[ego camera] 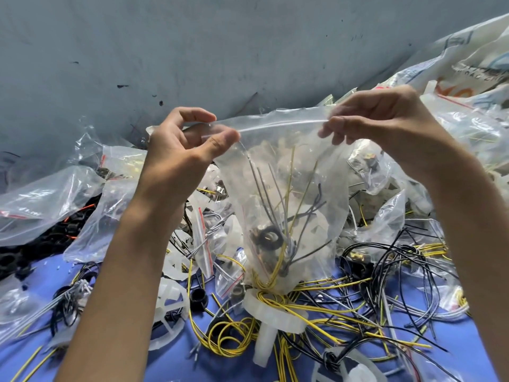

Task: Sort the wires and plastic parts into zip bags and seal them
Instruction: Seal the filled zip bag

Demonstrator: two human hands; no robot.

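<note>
A: Zip bag, where?
B: Clear zip bag [281, 175] held up mid-frame over blue table [176, 365], bottom end down in the heap. Top strip pulled tight between both hands.

A: Inside?
B: Grey and yellow wires [275, 194] standing up, black ring part [268, 237] low down.

A: Hands?
B: Left hand [181, 150] pinching left end of the strip between thumb and forefinger. Right hand [385, 125] pinching right end, other fingers curled.

A: Strip closed?
B: Can't tell, too see-through.

A: Under the bag?
B: White plastic part [275, 312] right below, touching the bag's bottom end. Yellow wire coil [228, 334] beside it, black wires [399, 257] to the right.

A: Further out?
B: White spoked wheel [170, 299] and small red-strip bag [205, 244] left of centre. Crumpled bags [41, 199] far left, more far right. Grey wall [192, 51] behind.
</note>
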